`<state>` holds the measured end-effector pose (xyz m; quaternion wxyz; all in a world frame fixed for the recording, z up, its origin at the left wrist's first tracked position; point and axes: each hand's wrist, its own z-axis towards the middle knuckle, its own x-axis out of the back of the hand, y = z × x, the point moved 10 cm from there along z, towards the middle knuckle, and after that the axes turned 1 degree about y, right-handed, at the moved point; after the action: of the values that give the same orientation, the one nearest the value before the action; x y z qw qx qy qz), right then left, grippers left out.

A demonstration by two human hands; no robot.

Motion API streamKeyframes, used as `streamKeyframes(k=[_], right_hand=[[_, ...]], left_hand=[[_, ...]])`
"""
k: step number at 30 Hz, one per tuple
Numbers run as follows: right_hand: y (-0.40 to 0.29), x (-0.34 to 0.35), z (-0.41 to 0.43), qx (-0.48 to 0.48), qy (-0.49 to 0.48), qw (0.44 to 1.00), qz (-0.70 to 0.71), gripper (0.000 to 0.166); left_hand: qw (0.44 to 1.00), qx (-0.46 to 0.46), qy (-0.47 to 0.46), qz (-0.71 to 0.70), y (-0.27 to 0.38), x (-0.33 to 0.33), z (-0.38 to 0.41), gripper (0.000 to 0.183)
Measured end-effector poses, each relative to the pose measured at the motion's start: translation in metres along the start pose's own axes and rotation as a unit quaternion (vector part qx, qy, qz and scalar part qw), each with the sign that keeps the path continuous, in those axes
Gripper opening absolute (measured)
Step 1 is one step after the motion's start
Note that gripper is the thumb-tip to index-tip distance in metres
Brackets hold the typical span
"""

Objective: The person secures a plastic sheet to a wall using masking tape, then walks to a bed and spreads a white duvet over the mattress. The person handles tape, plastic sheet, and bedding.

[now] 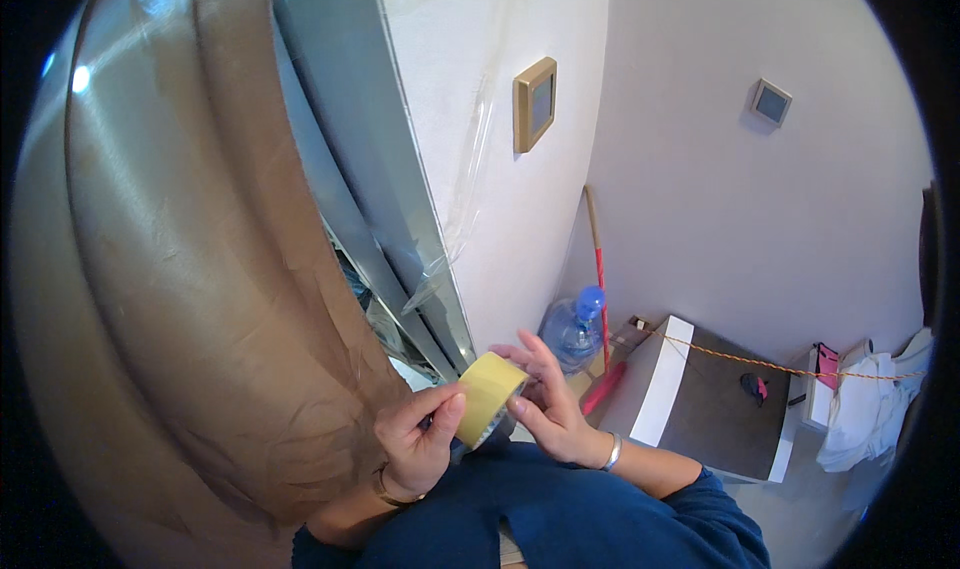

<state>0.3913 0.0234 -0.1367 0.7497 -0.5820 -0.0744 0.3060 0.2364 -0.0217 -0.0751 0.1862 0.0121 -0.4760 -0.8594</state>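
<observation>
A roll of yellowish clear tape (491, 395) is held in front of the body, at the lower middle of the view. My left hand (424, 426) pinches its near left edge between thumb and index finger. On the other side, my right hand (550, 404) supports the roll at its inner rim, thumb low and fingers spread above. Beside my left hand, a large brown leather-like sheet (247, 269) with folds and creases fills the left side. A strip of clear plastic or tape (469, 186) hangs along the white wall near a grey metal frame (360, 141).
A blue water bottle (574, 333) stands in the corner by a red-and-tan stick (601, 269). To the right are a grey-topped white cabinet (727, 411), an orange cord (757, 360) strung above it and white cloth (862, 411). Framed panels (535, 105) are on the walls.
</observation>
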Motion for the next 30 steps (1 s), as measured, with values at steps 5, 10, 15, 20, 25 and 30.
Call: streamKeyframes(k=[5,10,15,20,25,30], right_hand=[[-0.030,-0.008,0.000,0.162,-0.012,0.957,-0.241,0.103],[-0.032,-0.005,0.007,0.161,0.010,0.958,-0.236,0.107],[-0.032,-0.007,0.011,0.171,0.019,0.953,-0.251,0.106],[-0.044,-0.006,0.011,0.226,0.029,0.934,-0.276,0.095],[-0.078,-0.009,-0.002,0.341,0.041,0.862,-0.373,0.060],[-0.087,0.005,0.004,0.291,0.065,0.867,-0.399,0.036]], left_hand=[[0.998,0.040,0.037,-0.031,-0.010,-0.002,-0.001,0.016],[0.998,0.052,0.035,-0.021,-0.018,-0.007,-0.003,0.018],[0.995,0.055,0.046,-0.069,-0.025,-0.008,-0.006,0.020],[0.994,0.078,0.047,-0.058,-0.031,-0.010,-0.009,0.022],[0.998,0.060,-0.020,-0.012,-0.025,-0.024,-0.008,0.023],[0.997,-0.001,-0.056,0.046,-0.008,-0.034,-0.007,0.022]])
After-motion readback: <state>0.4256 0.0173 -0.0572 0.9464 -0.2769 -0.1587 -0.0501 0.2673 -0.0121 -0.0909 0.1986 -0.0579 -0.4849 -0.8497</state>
